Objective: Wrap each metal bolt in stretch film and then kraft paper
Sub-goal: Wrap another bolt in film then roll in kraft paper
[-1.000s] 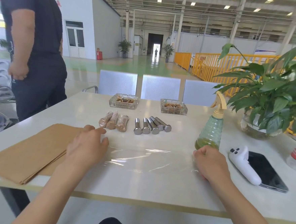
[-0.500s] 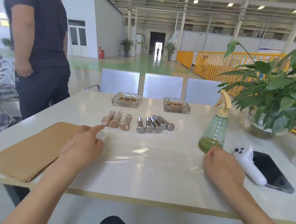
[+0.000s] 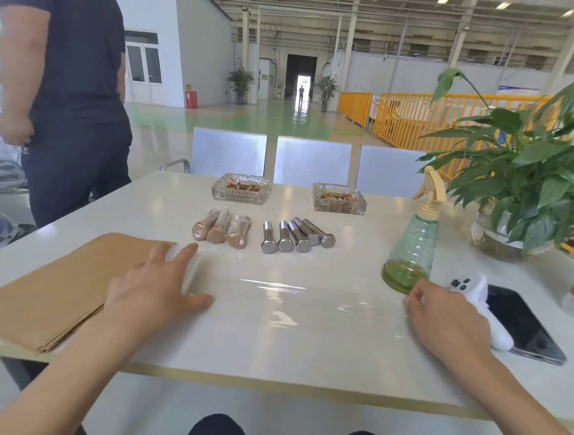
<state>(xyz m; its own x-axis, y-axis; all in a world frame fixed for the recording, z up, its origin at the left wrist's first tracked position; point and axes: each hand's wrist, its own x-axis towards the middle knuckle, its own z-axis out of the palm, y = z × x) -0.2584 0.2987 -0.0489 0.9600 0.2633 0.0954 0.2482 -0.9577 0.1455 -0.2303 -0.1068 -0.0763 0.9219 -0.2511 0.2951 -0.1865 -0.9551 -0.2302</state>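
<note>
A sheet of clear stretch film (image 3: 290, 297) lies flat on the white table (image 3: 269, 358) between my hands. My left hand (image 3: 158, 290) rests with straight, spread fingers over the white film roll (image 3: 190, 268) at the sheet's left end. My right hand (image 3: 441, 318) pinches the sheet's right end with curled fingers. Behind the film lie several bare metal bolts (image 3: 296, 236) in a row. Left of them are three bolts wrapped in kraft paper and film (image 3: 222, 228). A stack of kraft paper sheets (image 3: 49, 289) lies under my left wrist.
A green spray bottle (image 3: 412, 246), a white controller (image 3: 480, 305) and a black phone (image 3: 522, 327) crowd the right. Two glass ashtrays (image 3: 240, 188) stand at the back, with a potted plant (image 3: 532, 187) at far right. A person in dark clothes (image 3: 66, 100) stands at the table's left.
The film now spans wider between my hands, with my right hand further right. My left fingers have straightened and spread over the roll.
</note>
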